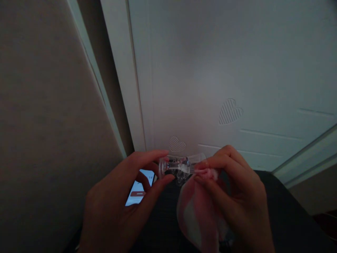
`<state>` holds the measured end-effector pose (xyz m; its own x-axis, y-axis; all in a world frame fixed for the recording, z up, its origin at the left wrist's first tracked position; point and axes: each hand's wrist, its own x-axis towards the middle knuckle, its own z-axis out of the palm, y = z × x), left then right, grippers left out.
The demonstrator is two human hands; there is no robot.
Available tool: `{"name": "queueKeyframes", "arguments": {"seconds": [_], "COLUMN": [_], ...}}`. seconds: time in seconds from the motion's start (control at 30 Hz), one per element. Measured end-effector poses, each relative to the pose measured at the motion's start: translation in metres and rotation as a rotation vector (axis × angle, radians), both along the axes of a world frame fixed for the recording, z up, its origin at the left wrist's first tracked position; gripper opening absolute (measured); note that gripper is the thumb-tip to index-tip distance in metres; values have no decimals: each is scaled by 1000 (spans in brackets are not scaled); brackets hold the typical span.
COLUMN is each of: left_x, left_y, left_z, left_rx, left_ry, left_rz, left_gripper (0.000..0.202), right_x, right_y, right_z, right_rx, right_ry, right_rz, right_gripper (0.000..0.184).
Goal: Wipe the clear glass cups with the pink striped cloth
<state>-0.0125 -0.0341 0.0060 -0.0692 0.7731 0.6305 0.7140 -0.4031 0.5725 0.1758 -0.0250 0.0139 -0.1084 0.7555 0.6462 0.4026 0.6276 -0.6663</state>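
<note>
A clear, see-through piece (181, 165), narrow in the middle and flared at the ends like a small goblet, lies sideways between my hands. The thumb and fingers of my left hand (121, 196) close on its round left end. At the wider right end, my right hand (237, 191) pinches a bunched pink-and-white cloth (197, 211) against the piece. Part of the cloth appears to be at or inside that end; the dim light hides how deep. The rest of the cloth hangs below my right fingers.
Behind my left fingers a lit phone (138, 193) rests on a dark surface (163, 218). Small clear rounded pieces (180, 178) lie behind the held piece. A white panel (189, 77) with heart-shaped grooves stands ahead, and a brownish wall (52, 105) rises at left.
</note>
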Motion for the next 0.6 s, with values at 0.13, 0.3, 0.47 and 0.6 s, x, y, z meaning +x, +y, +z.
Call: {"name": "queueKeyframes", "arguments": {"seconds": [0.13, 0.3, 0.47, 0.6], "left_x": [0, -4, -10, -13], "left_y": [0, 1, -1, 0], "left_z": [1, 0, 2, 7], "left_rx": [10, 13, 3, -86], "left_ry": [-4, -31, -140, -360], "left_rz": [14, -23, -84, -161], "left_gripper": [23, 24, 26, 15], "right_x": [0, 1, 0, 0], "right_y": [0, -3, -4, -3], "right_z": [0, 0, 2, 4], "right_rx": [0, 11, 14, 24], "right_ry": [-3, 39, 56, 51], "right_rz": [9, 34, 42, 44], "right_gripper": [17, 15, 15, 16]}}
